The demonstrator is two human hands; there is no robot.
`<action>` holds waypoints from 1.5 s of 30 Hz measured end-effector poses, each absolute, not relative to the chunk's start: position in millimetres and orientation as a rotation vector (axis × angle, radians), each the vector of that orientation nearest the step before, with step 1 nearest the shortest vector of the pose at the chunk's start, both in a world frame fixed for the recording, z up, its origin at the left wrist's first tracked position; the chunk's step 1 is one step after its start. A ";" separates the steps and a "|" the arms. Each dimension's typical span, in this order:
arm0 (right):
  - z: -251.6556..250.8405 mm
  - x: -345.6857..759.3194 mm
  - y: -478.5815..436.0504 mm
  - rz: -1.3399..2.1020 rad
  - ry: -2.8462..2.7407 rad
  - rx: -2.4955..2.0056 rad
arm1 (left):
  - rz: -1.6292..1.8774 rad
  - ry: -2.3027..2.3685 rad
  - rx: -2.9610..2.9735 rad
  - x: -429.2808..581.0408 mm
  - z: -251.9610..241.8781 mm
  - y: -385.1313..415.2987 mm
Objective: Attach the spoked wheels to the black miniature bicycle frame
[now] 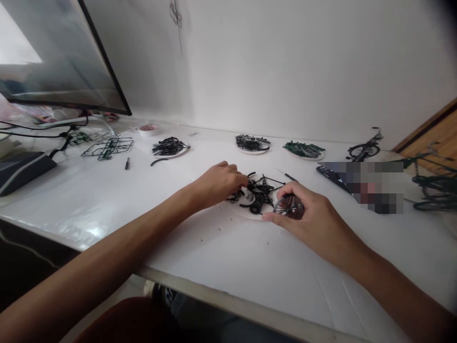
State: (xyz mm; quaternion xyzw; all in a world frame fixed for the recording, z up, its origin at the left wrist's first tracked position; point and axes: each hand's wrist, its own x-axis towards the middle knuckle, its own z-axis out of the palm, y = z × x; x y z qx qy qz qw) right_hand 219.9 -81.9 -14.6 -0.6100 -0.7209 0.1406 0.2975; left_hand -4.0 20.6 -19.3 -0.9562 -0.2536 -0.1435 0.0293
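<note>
My right hand [303, 205] grips a small spoked model wheel [288, 206] by its rim, between thumb and fingers, at the right edge of a white plate [262, 216]. On that plate lies a heap of black model bicycle parts [263, 193]. My left hand [228, 180] reaches over the plate's left side with its fingers curled down at the parts. What its fingertips hold, if anything, is hidden from me. A thin screwdriver [286, 175] lies just behind the plate.
Plates of dark parts [170, 146], [252, 143] and green parts [304, 149] stand along the back. Green sprue frames [109, 148] lie at left below a monitor [64, 52]. Assembled model bicycles [364, 147], [435, 181] stand at right near a partly blurred phone [333, 178].
</note>
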 end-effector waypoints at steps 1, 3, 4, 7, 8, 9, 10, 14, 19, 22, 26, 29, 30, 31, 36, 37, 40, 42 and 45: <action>-14.9 220.3 -82.3 0.396 -1.910 -1.622 | -0.435 -0.774 -2.938 -3.9 -18.8 19.4; -15.5 220.8 -83.1 0.417 -1.906 -1.610 | -0.411 -0.761 -2.917 -3.4 -17.4 16.2; -15.7 221.0 -83.4 0.420 -1.905 -1.605 | -0.395 -0.759 -2.914 -2.9 -16.5 14.4; -15.7 221.6 -83.7 0.403 -1.901 -1.591 | -0.346 -0.755 -2.945 -1.9 -13.3 9.6; -15.6 221.7 -83.4 0.396 -1.899 -1.575 | -0.335 -0.754 -2.965 -1.9 -12.3 8.5; -15.4 221.9 -83.0 0.388 -1.899 -1.551 | -0.328 -0.755 -2.979 -2.1 -11.6 7.8; -15.3 222.0 -82.3 0.378 -1.901 -1.518 | -0.326 -0.756 -2.987 -2.5 -11.0 7.5; -15.6 222.5 -79.6 0.353 -1.912 -1.437 | -0.350 -0.754 -2.989 -4.3 -10.7 8.6; -16.5 223.3 -79.7 0.369 -1.889 -1.413 | -0.389 -0.794 -3.071 -5.6 -11.5 10.6; -15.3 223.2 -80.6 0.382 -1.893 -1.400 | -0.474 -0.856 -3.157 -6.2 -12.0 11.4; -15.0 222.6 -81.3 0.383 -1.891 -1.415 | -0.549 -0.953 -3.204 -6.0 -12.0 11.0; -19.0 223.6 -80.5 0.418 -1.873 -1.431 | -0.605 -1.029 -3.180 -5.9 -9.7 9.4; -20.9 224.1 -79.9 0.428 -1.859 -1.427 | -0.660 -1.059 -3.171 -5.9 -8.4 8.5; -22.7 224.7 -79.3 0.440 -1.841 -1.416 | -0.735 -1.082 -3.167 -5.7 -7.0 7.2; -26.3 225.0 -77.9 0.501 -1.770 -1.371 | -1.193 -1.107 -3.277 0.0 1.0 -4.0; -25.6 224.3 -78.1 0.509 -1.765 -1.366 | -1.257 -1.118 -3.323 2.1 2.0 -6.7; -21.9 221.7 -79.5 0.537 -1.755 -1.343 | -1.359 -1.153 -3.482 8.1 2.4 -13.0; -18.8 220.1 -80.9 0.534 -1.758 -1.319 | -1.426 -1.187 -3.557 11.0 0.5 -14.9; -14.3 218.7 -83.3 0.540 -1.797 -1.321 | -1.568 -1.208 -3.644 13.5 -2.6 -15.5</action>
